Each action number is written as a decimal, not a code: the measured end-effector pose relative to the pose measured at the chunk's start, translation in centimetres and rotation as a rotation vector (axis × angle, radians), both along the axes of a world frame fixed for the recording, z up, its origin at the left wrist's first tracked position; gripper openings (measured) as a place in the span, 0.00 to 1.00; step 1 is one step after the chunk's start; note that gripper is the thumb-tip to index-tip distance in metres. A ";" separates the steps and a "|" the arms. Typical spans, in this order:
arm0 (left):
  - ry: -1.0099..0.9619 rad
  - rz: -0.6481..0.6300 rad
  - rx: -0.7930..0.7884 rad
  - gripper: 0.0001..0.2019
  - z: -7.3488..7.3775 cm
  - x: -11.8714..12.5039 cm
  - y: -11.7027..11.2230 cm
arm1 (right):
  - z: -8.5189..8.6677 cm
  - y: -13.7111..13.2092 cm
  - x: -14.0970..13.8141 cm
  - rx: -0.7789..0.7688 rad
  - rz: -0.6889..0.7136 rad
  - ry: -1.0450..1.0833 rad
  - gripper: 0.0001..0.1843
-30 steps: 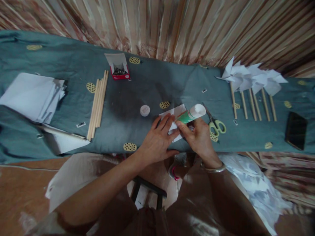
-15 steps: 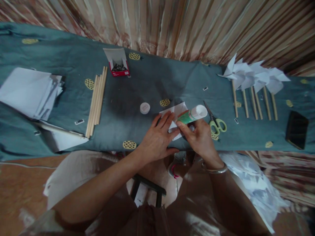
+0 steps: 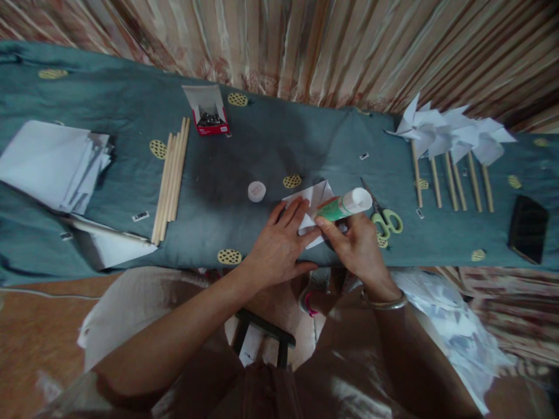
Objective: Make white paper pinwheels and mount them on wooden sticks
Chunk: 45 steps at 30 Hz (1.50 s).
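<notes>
My right hand (image 3: 356, 244) is closed round a green and white glue stick (image 3: 343, 205), tilted with its white base up to the right and its other end down at a folded piece of white paper (image 3: 311, 193). With fingers stretched out, my left hand (image 3: 282, 241) lies flat over the left part of that paper and presses it to the cloth. The hands hide much of the paper. A round white cap (image 3: 257, 191) rests to the upper left of my left hand. Just right of my right hand lie scissors (image 3: 384, 221) with light green handles.
Wooden sticks (image 3: 172, 180), an opened red box of small metal pieces (image 3: 212, 119) and a white paper stack (image 3: 48, 163) are on the left. White paper pinwheels on sticks (image 3: 454, 137) and a dark phone (image 3: 528, 228) are on the right. A patterned green cloth (image 3: 271, 134) covers the table.
My right hand has shifted slightly to the right with the glue stick. My left hand stays on the paper in nearly the same place.
</notes>
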<state>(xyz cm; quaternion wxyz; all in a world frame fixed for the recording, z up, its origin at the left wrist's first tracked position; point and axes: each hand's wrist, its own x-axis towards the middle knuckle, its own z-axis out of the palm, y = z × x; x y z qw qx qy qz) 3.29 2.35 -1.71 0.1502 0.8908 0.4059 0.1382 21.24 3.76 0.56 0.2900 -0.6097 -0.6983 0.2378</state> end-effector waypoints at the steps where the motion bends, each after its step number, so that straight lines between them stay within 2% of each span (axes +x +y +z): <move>1: 0.003 -0.001 0.000 0.39 0.0 0.0 0.0 | 0.0 0.0 0.0 0.001 -0.001 -0.007 0.22; 21: -0.013 -0.005 0.011 0.41 -0.2 0.0 -0.1 | -0.5 0.4 0.7 -0.006 -0.033 0.018 0.21; 45: -0.034 0.000 0.014 0.37 -0.2 0.0 -0.2 | -0.5 0.8 0.0 0.050 -0.040 -0.047 0.20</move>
